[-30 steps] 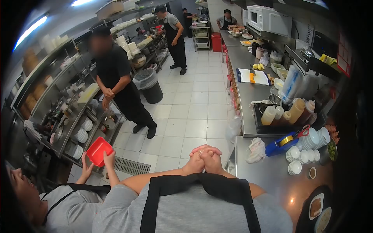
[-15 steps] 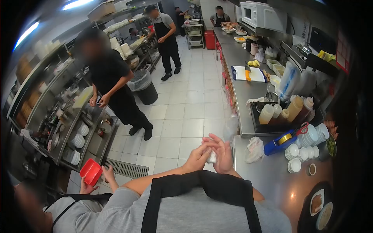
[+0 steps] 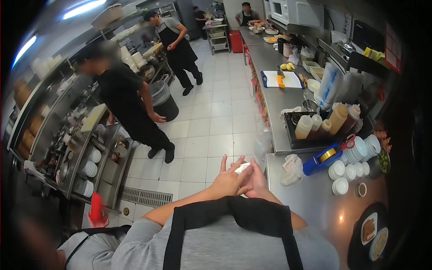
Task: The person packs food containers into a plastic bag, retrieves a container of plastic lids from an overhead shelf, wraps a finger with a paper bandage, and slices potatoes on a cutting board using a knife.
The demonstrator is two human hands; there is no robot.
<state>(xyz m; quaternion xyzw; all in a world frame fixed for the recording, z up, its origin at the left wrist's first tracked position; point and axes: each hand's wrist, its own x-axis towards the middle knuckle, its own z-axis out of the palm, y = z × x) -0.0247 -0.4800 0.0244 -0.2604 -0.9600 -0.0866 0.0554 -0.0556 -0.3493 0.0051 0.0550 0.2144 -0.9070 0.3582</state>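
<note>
Just beyond the black apron [image 3: 231, 209], the left hand [image 3: 230, 181], its grip loose and fingers spread, meets the right hand [image 3: 258, 180], whose grip is half closed; a crumpled white wad [image 3: 243, 168] sits between them. Rightward, the worktop [image 3: 306, 207] carries a blue tape dispenser [image 3: 318, 166], then squeeze bottles [image 3: 338, 118]; farther lies a cutting board [image 3: 292, 80].

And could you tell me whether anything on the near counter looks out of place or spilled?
A crumpled white cloth or bag lies loose near the edge of the counter, beside the blue tape dispenser, untidy against the stacked white dishes. I see no spill.
</note>
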